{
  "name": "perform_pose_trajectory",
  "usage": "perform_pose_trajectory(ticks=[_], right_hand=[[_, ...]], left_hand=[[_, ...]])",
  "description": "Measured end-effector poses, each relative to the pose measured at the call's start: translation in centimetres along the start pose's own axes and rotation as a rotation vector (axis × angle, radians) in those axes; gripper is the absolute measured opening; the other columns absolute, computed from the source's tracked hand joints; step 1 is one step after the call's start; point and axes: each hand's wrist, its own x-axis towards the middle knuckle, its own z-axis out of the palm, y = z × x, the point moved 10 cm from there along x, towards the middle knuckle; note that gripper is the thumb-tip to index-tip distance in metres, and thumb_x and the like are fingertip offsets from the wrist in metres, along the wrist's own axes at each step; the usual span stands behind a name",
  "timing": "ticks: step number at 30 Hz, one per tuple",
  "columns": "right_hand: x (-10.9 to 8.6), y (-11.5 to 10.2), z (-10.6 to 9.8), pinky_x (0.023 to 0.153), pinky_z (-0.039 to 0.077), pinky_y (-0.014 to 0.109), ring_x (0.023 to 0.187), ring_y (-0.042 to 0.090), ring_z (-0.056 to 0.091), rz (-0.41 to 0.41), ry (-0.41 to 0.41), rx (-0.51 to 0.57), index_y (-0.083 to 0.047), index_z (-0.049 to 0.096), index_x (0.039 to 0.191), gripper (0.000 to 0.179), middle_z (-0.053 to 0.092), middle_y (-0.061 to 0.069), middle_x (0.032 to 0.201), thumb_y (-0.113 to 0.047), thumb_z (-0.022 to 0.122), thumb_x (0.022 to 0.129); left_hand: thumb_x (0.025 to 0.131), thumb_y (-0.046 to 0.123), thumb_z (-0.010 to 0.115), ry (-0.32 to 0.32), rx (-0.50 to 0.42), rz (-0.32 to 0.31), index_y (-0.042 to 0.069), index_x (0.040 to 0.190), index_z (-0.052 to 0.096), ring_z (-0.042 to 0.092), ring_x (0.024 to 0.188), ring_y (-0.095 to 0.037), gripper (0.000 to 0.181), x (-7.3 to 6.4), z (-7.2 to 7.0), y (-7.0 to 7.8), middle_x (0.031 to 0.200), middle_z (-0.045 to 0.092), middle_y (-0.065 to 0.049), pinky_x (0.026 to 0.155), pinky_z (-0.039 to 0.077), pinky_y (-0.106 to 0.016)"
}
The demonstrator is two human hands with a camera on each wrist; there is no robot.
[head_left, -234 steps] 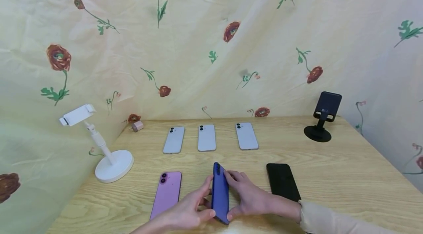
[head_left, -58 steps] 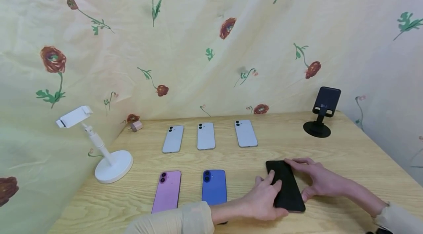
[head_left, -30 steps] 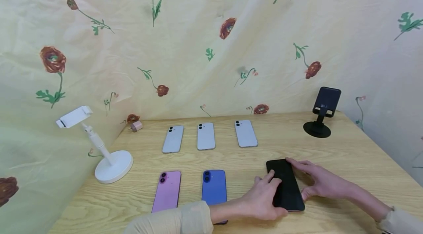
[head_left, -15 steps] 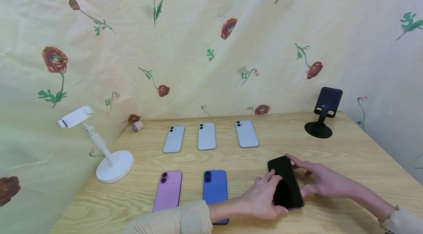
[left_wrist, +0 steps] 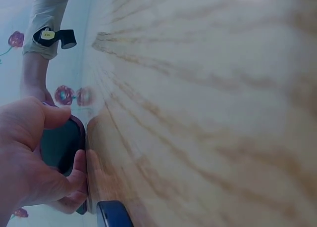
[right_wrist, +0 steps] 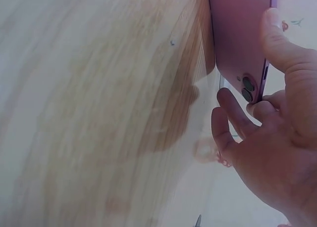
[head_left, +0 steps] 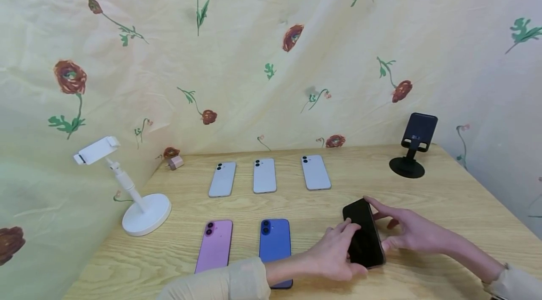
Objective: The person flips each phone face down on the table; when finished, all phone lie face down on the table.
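Note:
A smartphone with its black screen facing up is tilted on the table, its right long edge raised. My left hand holds its left side and near end, with fingertips on the screen. The right hand grips the raised edge, thumb near the lower part and a finger at the far corner. Its pink back and two camera lenses show in the right wrist view, above the tabletop. From the left wrist the dark screen appears between thumb and fingers. A blue phone lies beside the left forearm, partly covered by it.
A purple phone lies left of the blue one. Three pale phones form a row farther back. A white stand is at left, a black stand at back right, and a pink charger plug at the back left corner.
Earlier both hands held the blue phone on edge; it now lies flat. The hands moved right to the black-screened phone, which lay flat and has since been tilted up on its right side.

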Motion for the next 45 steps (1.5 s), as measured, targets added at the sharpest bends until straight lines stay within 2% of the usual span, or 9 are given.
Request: perform_pose_trajectory(ticks=[4, 8, 15, 19, 22, 27, 33, 39, 45], right_hand=[[0.3, -0.6, 0.0, 0.077, 0.052, 0.033, 0.113, 0.008, 0.059, -0.022, -0.003, 0.028, -0.004, 0.019, 0.16, 0.105, 0.061, 0.024, 0.129, -0.016, 0.085, 0.078], [0.7, -0.9, 0.2, 0.077, 0.052, 0.033, 0.113, 0.009, 0.059, -0.015, -0.019, 0.07, -0.004, 0.017, 0.16, 0.104, 0.059, 0.025, 0.132, -0.014, 0.083, 0.081], [1.1, -1.1, 0.5, 0.08, 0.051, 0.034, 0.116, 0.011, 0.058, -0.001, -0.043, 0.139, -0.005, 0.014, 0.16, 0.103, 0.053, 0.028, 0.138, -0.011, 0.081, 0.083], [1.1, -1.1, 0.6, 0.08, 0.051, 0.034, 0.117, 0.012, 0.058, -0.005, -0.048, 0.158, -0.003, 0.013, 0.16, 0.102, 0.051, 0.028, 0.14, -0.01, 0.08, 0.084], [1.2, -1.1, 0.7, 0.081, 0.051, 0.034, 0.117, 0.013, 0.058, -0.004, -0.053, 0.168, -0.004, 0.012, 0.16, 0.101, 0.053, 0.025, 0.139, -0.01, 0.08, 0.085], [1.4, -1.2, 0.9, 0.082, 0.052, 0.034, 0.117, 0.014, 0.058, 0.0, -0.062, 0.193, -0.007, 0.011, 0.161, 0.1, 0.053, 0.025, 0.139, -0.008, 0.078, 0.087], [2.0, -1.7, 1.2, 0.084, 0.053, 0.035, 0.115, 0.017, 0.06, -0.002, -0.078, 0.238, -0.004, 0.009, 0.161, 0.098, 0.045, 0.037, 0.14, -0.007, 0.075, 0.089], [2.6, -1.8, 1.6, 0.083, 0.053, 0.034, 0.111, 0.018, 0.062, 0.03, -0.102, 0.283, 0.006, 0.006, 0.157, 0.094, 0.042, 0.04, 0.14, -0.008, 0.073, 0.092], [2.7, -1.9, 2.1, 0.083, 0.054, 0.035, 0.107, 0.021, 0.064, -0.022, -0.103, 0.321, 0.015, 0.004, 0.153, 0.093, 0.03, 0.047, 0.143, -0.004, 0.072, 0.091]], left_hand=[[0.088, 0.039, 0.076, 0.009, -0.02, 0.024, 0.014, 0.155, 0.029, 0.037, 0.139, -0.024, 0.085, -0.1, -0.3, 0.2, 0.155, 0.036, -0.013, 0.101, 0.04, -0.03], [0.088, 0.039, 0.076, -0.004, -0.041, 0.022, 0.016, 0.16, 0.021, 0.041, 0.136, -0.028, 0.094, -0.2, -0.5, 0.2, 0.155, 0.035, -0.017, 0.1, 0.041, -0.03], [0.088, 0.037, 0.077, -0.016, -0.088, 0.032, 0.016, 0.161, 0.019, 0.045, 0.132, -0.026, 0.096, -0.4, -0.9, 0.1, 0.155, 0.032, -0.021, 0.098, 0.039, -0.02], [0.087, 0.033, 0.079, -0.009, -0.172, 0.051, 0.012, 0.161, 0.018, 0.049, 0.123, -0.012, 0.098, -0.4, -1.1, 0.2, 0.154, 0.035, -0.017, 0.091, 0.039, -0.012], [0.088, 0.032, 0.078, -0.017, -0.243, 0.034, 0.012, 0.161, 0.017, 0.049, 0.117, -0.005, 0.098, -0.3, -1.2, 0.1, 0.153, 0.036, -0.012, 0.087, 0.04, -0.009], [0.092, 0.034, 0.073, -0.021, -0.367, -0.019, 0.015, 0.161, 0.019, 0.051, 0.113, -0.002, 0.09, -0.3, -1.4, -0.4, 0.148, 0.042, -0.006, 0.083, 0.043, -0.011], [0.095, 0.035, 0.066, 0.025, -0.451, -0.04, 0.015, 0.162, 0.017, 0.057, 0.096, -0.001, 0.085, -0.3, -1.7, -0.6, 0.132, 0.053, 0.001, 0.078, 0.045, -0.013], [0.094, 0.034, 0.065, 0.013, -0.55, -0.057, 0.018, 0.162, 0.007, 0.06, 0.092, 0.001, 0.09, -0.3, -1.6, -0.8, 0.135, 0.05, 0.005, 0.078, 0.047, -0.014], [0.095, 0.03, 0.066, 0.002, -0.588, -0.045, 0.018, 0.162, 0.007, 0.061, 0.094, 0.001, 0.091, -0.5, -1.7, -0.8, 0.14, 0.049, 0.001, 0.078, 0.047, -0.014]])
